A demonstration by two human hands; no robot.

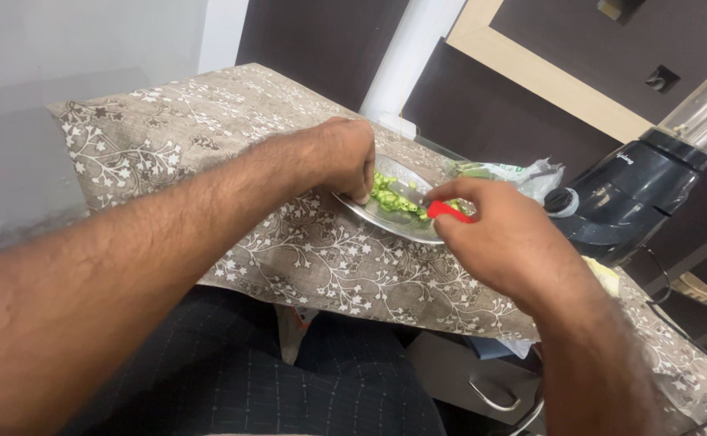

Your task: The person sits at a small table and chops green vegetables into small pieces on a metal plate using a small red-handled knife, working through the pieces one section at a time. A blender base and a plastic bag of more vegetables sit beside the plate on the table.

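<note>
The left hand [345, 157] rested at the near-left rim of a shallow steel plate [370, 214], its fingers curled together and pressed down on the green vegetable pieces [390, 196] heaped in the dish; the grip looked meant to pin the food so that it would not slide under a blade, though exactly what lay beneath the fingertips was hidden by the knuckles. The right hand [503, 242] was clamped around the red handle [449, 211] of a small knife, thumb and forefinger pinching it close to where the blade [410, 192] began, which would give fine control over short cuts. The blade lay low across the plate, pointing toward the left hand, with the chopped green bits on either side of it. The plate sat on a counter covered by a beige cloth [208, 129] printed with white flowers and branches, near the edge closest to the person, probably so that both forearms could reach it comfortably while seated; the dark checked trousers [240, 363] showed below the cloth's edge. Just beyond the plate lay a crumpled clear plastic bag [523, 173] with something green inside, kept within easy reach. To the right stood the dark base of a blender [636, 190], well clear of the cutting.
</note>
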